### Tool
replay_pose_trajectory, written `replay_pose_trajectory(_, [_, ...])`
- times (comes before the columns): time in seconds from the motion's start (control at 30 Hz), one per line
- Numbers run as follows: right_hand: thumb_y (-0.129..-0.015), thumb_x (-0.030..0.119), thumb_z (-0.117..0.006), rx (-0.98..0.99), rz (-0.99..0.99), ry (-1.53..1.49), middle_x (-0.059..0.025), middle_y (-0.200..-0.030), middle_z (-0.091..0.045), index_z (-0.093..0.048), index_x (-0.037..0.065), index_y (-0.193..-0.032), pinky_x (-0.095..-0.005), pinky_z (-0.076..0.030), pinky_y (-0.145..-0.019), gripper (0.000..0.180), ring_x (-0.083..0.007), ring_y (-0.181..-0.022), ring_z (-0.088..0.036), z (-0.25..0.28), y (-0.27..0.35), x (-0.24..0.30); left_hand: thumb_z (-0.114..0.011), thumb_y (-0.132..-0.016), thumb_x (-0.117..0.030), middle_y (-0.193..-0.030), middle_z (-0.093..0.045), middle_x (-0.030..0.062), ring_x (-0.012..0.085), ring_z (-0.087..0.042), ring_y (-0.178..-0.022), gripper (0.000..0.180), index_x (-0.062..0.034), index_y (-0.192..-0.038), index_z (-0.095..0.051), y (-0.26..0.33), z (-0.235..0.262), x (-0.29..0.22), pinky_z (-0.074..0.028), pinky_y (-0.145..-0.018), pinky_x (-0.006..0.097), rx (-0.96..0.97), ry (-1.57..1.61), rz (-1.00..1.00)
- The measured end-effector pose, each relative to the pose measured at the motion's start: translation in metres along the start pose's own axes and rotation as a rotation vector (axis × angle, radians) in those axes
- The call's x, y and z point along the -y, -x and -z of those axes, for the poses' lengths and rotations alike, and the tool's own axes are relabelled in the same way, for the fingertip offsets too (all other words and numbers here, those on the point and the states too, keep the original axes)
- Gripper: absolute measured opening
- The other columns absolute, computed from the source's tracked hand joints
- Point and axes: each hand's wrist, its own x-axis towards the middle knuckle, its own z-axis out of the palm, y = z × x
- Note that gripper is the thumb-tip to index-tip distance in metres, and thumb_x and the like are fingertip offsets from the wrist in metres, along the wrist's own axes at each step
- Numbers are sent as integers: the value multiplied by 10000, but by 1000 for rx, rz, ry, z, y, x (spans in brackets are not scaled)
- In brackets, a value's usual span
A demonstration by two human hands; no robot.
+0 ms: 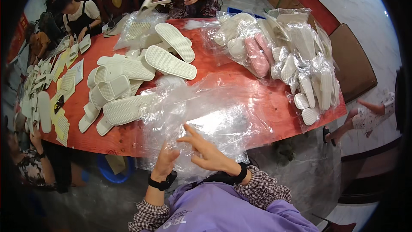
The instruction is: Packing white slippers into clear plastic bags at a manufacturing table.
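A heap of clear plastic bags [206,116] lies on the near edge of the red table [274,99]. My left hand [165,159] pinches the near edge of the plastic from below. My right hand [206,150] rests on top of it, fingers spread and slightly curled. Loose white slippers [128,81] are piled just left of the bags, several sole-up.
Bagged white and pink slippers [283,56] are stacked at the right end of the table. A person across the table holds a slipper [152,4]. Other people sit along the left side with slippers and yellow cards [60,103]. A brown chair [352,64] stands to the right.
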Motion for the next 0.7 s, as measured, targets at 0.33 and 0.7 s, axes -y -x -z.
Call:
replay_pose_trajectory(0.33, [-890,303,-588,176,194,304,-304,-1457,-327,-339,-26,-1419,-434,-467,-958,671,-443,-1216,-484,-16,17,-17,-561,-928,-144,-995,-678,139,199,-645,-879,294,43,-1152,-600,-13,2,8,-521,-754,310,-409,-72,306])
replay_pose_trajectory(0.7, [-961,119,-532,-711,-147,44,-61,-1059,-680,-649,9,-1114,-279,-493,-860,221,-160,-991,-635,191,35,-51,-520,-940,-179,-1015,-667,117,203,-628,-893,332,62,-1149,-615,-7,54,11,-488,-821,331,-573,-148,175])
